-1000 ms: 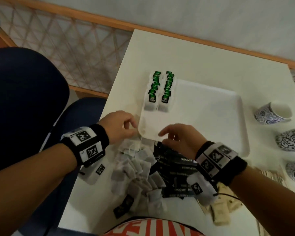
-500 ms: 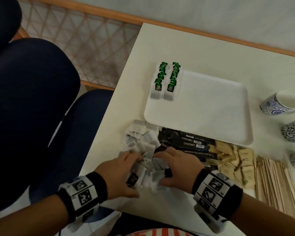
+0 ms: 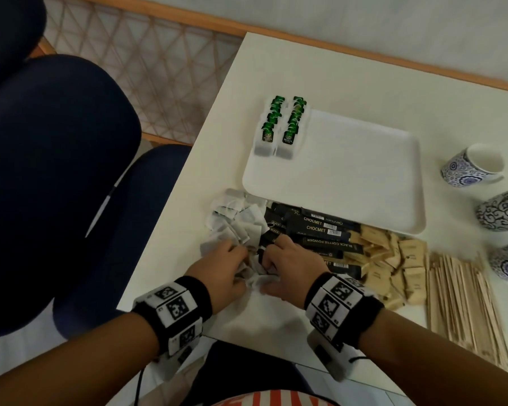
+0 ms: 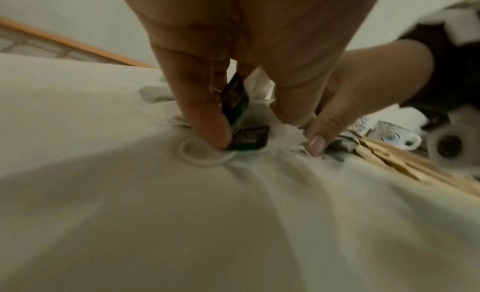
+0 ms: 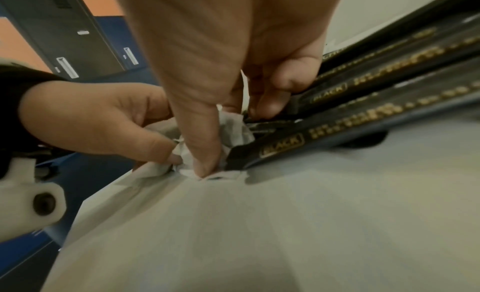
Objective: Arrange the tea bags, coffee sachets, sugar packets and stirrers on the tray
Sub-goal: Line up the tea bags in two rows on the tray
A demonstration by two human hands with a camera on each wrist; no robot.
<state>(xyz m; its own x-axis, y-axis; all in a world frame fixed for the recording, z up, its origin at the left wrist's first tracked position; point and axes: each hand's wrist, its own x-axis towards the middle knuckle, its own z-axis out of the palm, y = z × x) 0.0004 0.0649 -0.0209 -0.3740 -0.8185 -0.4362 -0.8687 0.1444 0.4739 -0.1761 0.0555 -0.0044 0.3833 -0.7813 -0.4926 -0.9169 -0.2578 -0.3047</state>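
Left hand (image 3: 222, 266) and right hand (image 3: 289, 266): fingers curled into the loose white paper tea bags (image 3: 238, 224), apparently gathering a batch. Black coffee sachets (image 3: 320, 232), tan sugar packets (image 3: 393, 259), wooden stirrers (image 3: 458, 303): unsorted alongside. White rectangular tray (image 3: 364, 177): two green-tagged tea-bag rows (image 3: 279, 127) at its far-left corner.

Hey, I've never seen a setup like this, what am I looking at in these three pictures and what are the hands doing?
No machine: a person wears cameras on the head and both wrists. The head view looks down at a white table. On it lie a white tray with two rows of green-tagged tea bags, a loose tea bag pile, black coffee sachets, tan sugar packets, wooden stirrers and patterned cups. The wrist views are close-ups: the left hand and right hand pinch tea bags from the pile.
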